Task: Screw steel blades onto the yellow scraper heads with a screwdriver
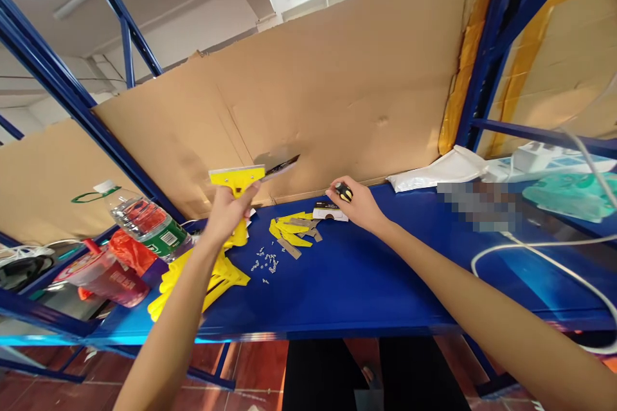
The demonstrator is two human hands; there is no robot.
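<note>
Over the blue table (pixel 366 285), the left hand (pixel 225 213) gripped the yellow scraper (pixel 238 177) by its handle, head up, and look, two screws (pixel 252 178) already sat in its face! Off to the right, the right hand (pixel 362 206) was curled round a black-and-yellow screwdriver (pixel 344 191). That one looked nearly put together, but plenty remained: loose screws (pixel 273 263), grey blades (pixel 290 248), yellow strips (pixel 301 242) and heaped yellow handles (pixel 227 273) all lay unassembled.
</note>
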